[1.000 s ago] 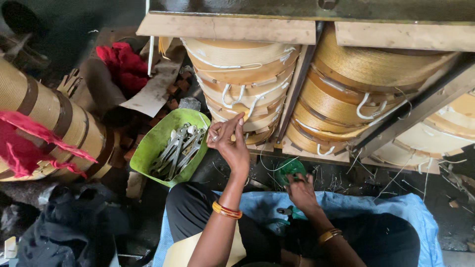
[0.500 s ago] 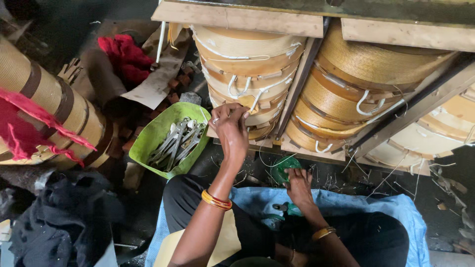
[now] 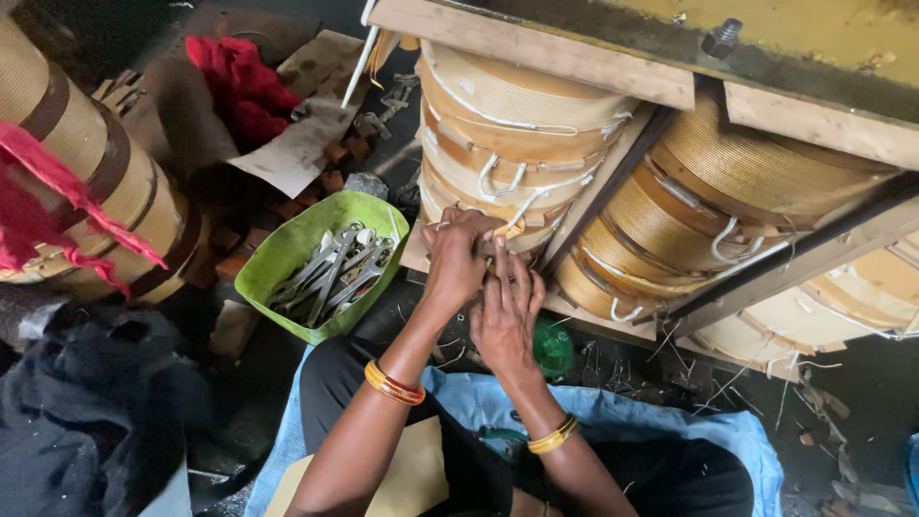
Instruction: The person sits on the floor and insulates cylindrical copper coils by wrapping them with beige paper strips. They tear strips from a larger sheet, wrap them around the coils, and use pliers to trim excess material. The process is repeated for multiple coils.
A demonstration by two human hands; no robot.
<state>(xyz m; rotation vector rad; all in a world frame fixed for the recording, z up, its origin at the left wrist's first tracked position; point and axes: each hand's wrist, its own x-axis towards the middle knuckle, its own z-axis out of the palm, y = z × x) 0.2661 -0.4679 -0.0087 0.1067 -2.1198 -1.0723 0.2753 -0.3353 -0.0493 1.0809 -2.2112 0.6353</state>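
My left hand [image 3: 458, 260] is curled against the lower edge of a tan wound coil [image 3: 517, 105], its fingertips pinched on a white tape [image 3: 522, 206] that loops around the windings. Just right of it and below, my right hand [image 3: 505, 311] lies with fingers stretched up, touching the same lower edge of the coil. Both wrists wear orange bangles. What sits under the fingertips is hidden.
A green tray [image 3: 287, 251] of metal spanners sits left of my hands. Two more coils [image 3: 737, 182] stand to the right between wooden frame bars [image 3: 536, 46]. A taped coil with red cloth [image 3: 67, 191] lies far left. A blue sheet [image 3: 613, 412] covers my lap.
My right hand has risen from the lap to the coil beside my left hand. The left hand has stayed at the coil's lower edge. The camera has moved closer.
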